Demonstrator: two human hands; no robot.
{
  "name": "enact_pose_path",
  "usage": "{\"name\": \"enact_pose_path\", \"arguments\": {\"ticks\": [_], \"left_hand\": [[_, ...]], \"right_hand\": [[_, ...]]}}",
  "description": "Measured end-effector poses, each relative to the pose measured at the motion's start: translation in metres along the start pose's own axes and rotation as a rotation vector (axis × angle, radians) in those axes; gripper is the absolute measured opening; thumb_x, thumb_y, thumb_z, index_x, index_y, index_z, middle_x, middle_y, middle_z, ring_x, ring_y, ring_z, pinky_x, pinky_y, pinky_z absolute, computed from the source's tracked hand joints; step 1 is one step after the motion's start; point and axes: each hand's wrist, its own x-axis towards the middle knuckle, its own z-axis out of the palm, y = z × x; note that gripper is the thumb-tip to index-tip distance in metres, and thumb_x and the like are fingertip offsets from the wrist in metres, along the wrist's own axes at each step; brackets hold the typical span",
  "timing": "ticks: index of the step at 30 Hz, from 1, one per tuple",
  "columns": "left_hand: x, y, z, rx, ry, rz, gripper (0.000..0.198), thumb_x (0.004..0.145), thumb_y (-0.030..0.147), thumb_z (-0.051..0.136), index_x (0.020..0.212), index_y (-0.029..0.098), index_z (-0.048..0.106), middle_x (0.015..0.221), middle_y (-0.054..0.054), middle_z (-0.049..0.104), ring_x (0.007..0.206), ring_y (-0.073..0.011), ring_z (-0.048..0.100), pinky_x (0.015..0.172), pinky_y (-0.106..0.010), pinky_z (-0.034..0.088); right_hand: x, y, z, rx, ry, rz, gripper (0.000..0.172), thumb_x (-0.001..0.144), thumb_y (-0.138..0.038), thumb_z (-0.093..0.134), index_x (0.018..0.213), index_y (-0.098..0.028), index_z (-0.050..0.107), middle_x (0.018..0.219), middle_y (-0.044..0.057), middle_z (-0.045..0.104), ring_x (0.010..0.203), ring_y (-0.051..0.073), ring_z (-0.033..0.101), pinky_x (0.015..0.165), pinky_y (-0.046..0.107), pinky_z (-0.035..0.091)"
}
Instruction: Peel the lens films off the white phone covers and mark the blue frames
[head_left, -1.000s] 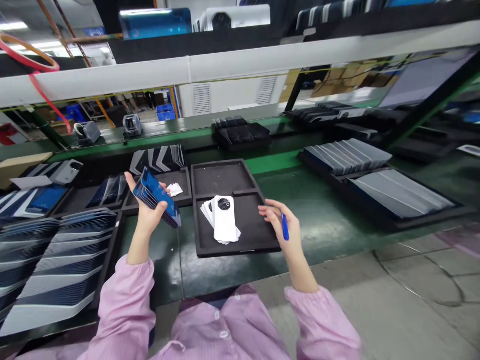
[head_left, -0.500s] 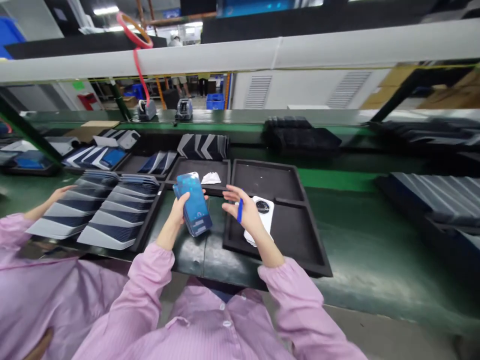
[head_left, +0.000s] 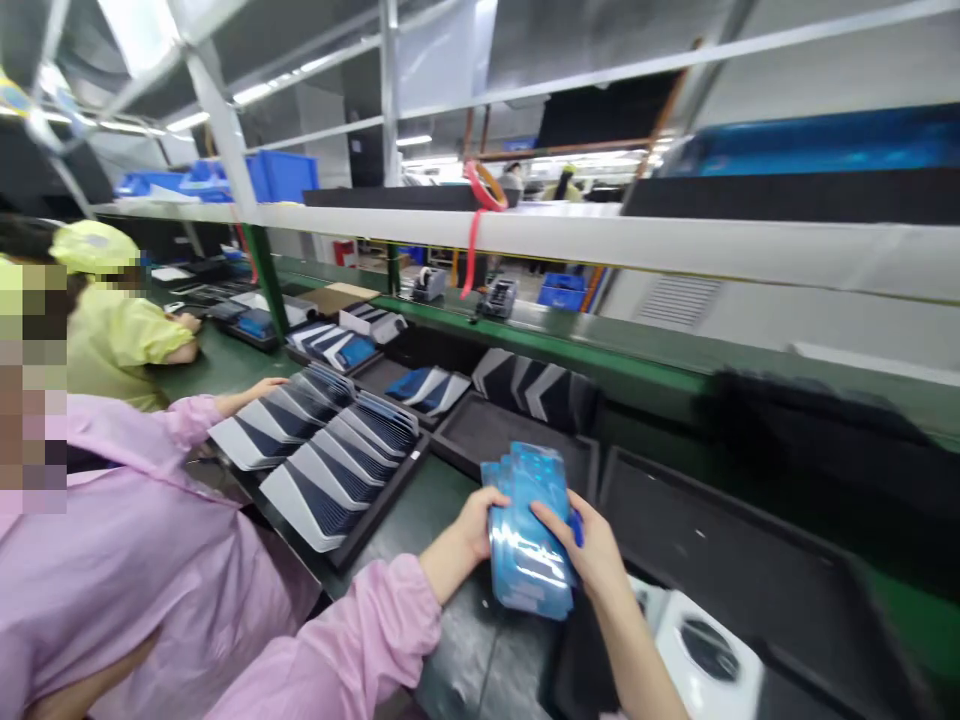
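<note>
A small stack of glossy blue film sheets is held up in front of me, its layers slightly fanned. My left hand grips its left edge with the thumb on top. On the right side, my right hand holds the same stack, thumb across its face, and a blue band shows at its fingers. White pieces with a round dark camera-like cutout lie in the black tray beneath my right forearm.
Stacks of grey and dark patterned sheets fill a tray at left. Beside it sits a person in a pink sleeve; another in yellow is farther off. Tape dispensers stand on the back ledge, below a white rail.
The view has swung left. My right hand has moved from above the right tray onto the blue stack, which both hands now hold.
</note>
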Motion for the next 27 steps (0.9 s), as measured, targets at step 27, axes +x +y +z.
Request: {"name": "enact_pose_path", "arguments": {"ticks": [27], "left_hand": [[-0.012, 0.01, 0.003, -0.166, -0.014, 0.033, 0.058, 0.101, 0.055, 0.049, 0.117, 0.004, 0.072, 0.093, -0.017, 0.078, 0.088, -0.0288, 0.076, 0.09, -0.039, 0.057]], "right_hand": [[-0.008, 0.029, 0.033, -0.077, -0.005, 0.002, 0.082, 0.06, -0.062, 0.078, 0.129, -0.02, 0.068, 0.103, 0.012, 0.08, 0.095, 0.037, 0.078, 0.087, 0.046, 0.062]]}}
